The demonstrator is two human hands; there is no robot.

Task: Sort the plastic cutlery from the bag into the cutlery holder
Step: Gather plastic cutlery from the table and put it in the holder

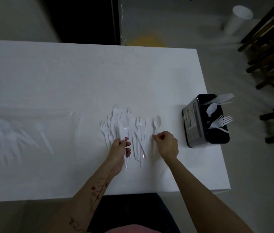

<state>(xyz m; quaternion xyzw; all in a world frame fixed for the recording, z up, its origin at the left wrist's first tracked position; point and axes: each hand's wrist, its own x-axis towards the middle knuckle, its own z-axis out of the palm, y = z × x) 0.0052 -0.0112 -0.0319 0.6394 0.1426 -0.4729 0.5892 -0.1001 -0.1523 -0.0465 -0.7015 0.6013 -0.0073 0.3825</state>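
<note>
Cutlery holder: spoons, forks inside | left hand grips knives | right hand pinches spoon

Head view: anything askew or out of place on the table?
Nothing is spilled or damaged. The white plastic forks and knives lie loose in a crisscrossed pile. In the black cutlery holder, pieces lean past the rim rather than standing upright.

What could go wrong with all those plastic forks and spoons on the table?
The cutlery holder stands close to the table's right edge, so a bump from the right hand might knock it off. The left hand grips several pieces at once, so one might slip out. The white cutlery pile barely shows against the white table, so a fork could be missed or put in the wrong compartment.
</note>
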